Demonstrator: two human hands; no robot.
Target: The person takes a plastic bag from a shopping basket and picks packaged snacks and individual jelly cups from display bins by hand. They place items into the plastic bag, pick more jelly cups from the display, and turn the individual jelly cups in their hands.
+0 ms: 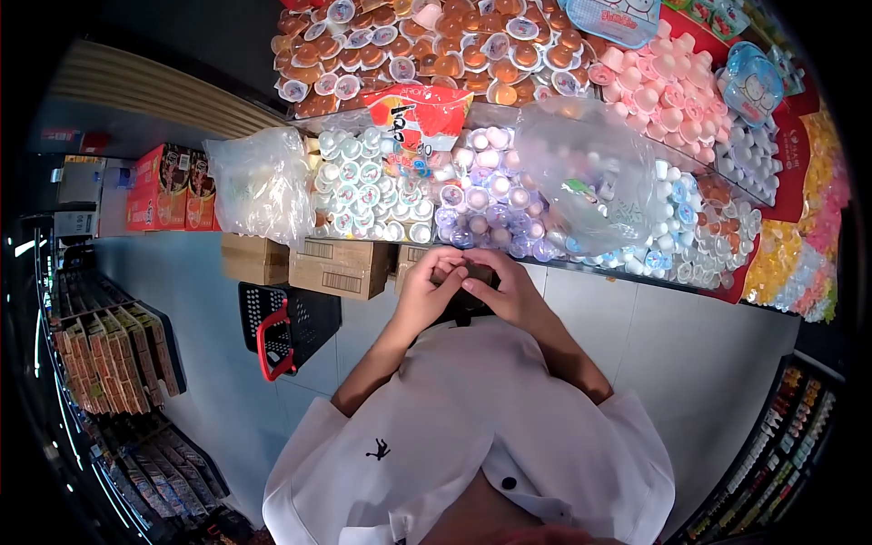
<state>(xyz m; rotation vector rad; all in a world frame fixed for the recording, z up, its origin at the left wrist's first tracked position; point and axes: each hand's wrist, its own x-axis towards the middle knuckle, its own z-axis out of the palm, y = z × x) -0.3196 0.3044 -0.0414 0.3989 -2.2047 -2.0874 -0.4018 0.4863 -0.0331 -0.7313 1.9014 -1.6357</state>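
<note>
"Looking down, where do we find our two hands?"

"We have the left hand (431,286) and the right hand (509,291) close together at the near edge of the worktop (627,273), thumbs angled toward each other."

"And the grip, how far open is it?"

"We see the fingers bent inward, with a dark shape (478,274) between the hands, too shadowed for us to name. Whether we have hold of it, or how wide the grip stands, we cannot tell."

"What lies nearest to us?"

"Purple-tinted cups (495,202), heaped just beyond our fingertips, between white-lidded cups (363,177) on our left and a clear plastic bag (590,177) on our right."

"Farther over?"

"We see a red packet (427,118), orange cups (445,59) heaped behind it, and pink cups (668,95) off to our right."

"Lower, to our left?"

"Cardboard boxes (336,263) beside the worktop, and a red-handled black basket (313,322) near them."
</note>
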